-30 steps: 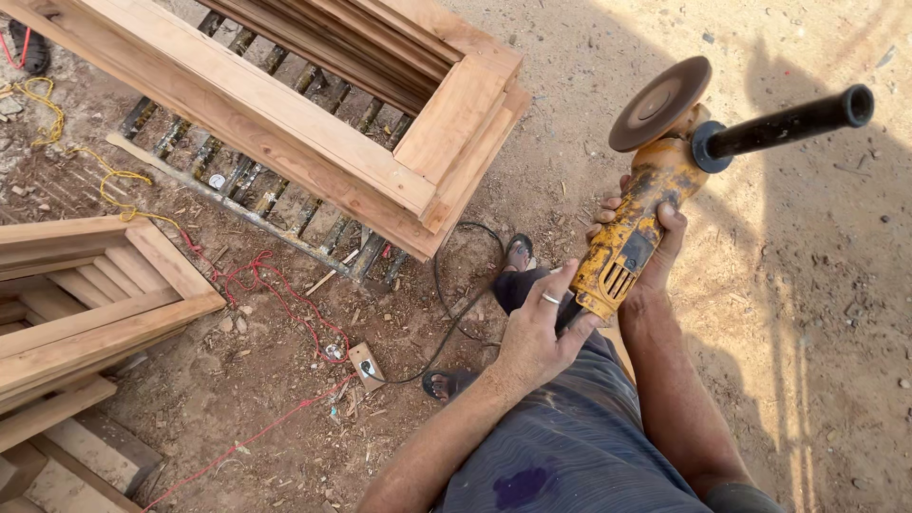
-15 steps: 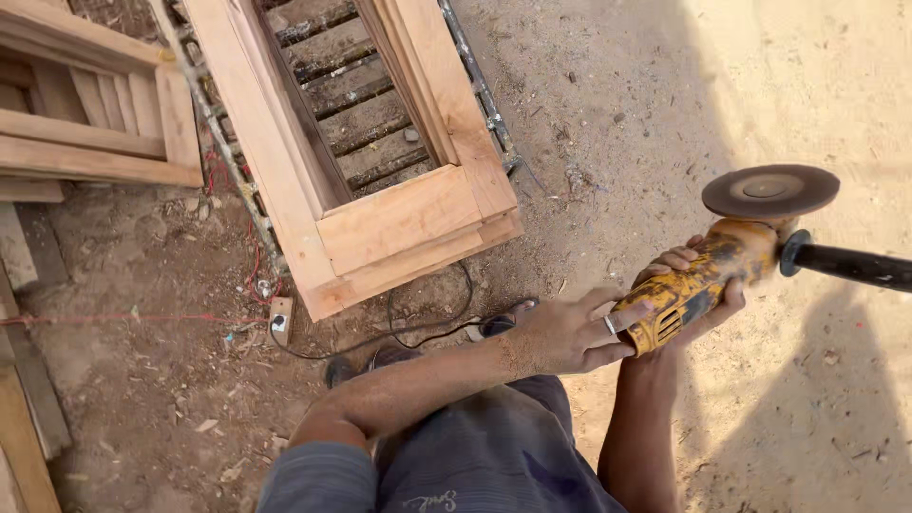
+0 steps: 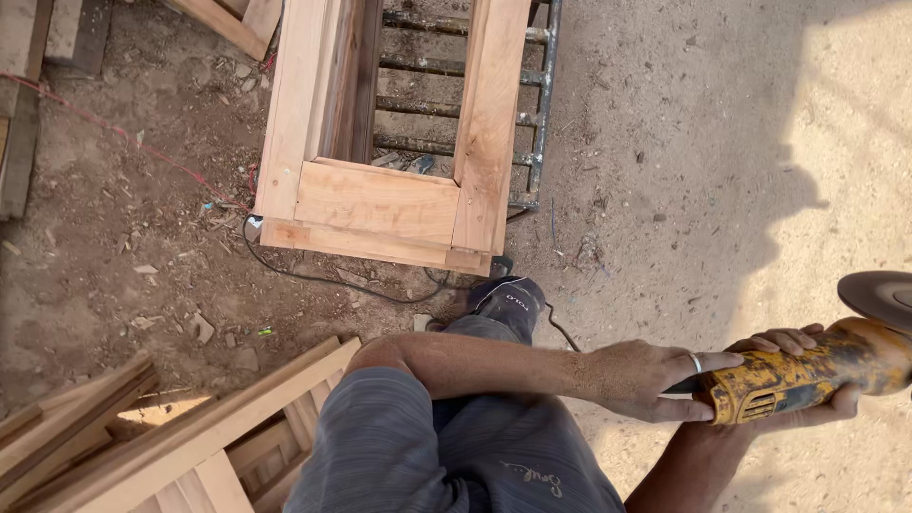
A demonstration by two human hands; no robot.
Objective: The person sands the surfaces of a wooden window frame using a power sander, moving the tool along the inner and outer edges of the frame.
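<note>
A worn yellow angle grinder is at the right edge, its dark disc cut off by the frame. My right hand wraps the grinder's body from underneath, fingers curled over the top. My left hand, with a ring on one finger, reaches across my body and grips the grinder's rear end between thumb and fingers. Both hands are over bare sandy ground. The grinder's side handle is out of view.
A pale wooden frame lies on a metal rack ahead of my foot. A black cable runs along the frame's near end, and a red cord crosses the dirt. More wooden frames lie at lower left.
The view has swung, so the wooden frame now sits upright in the picture. The grinder has shifted right and lower, its disc partly out of frame. Both hands keep their hold.
</note>
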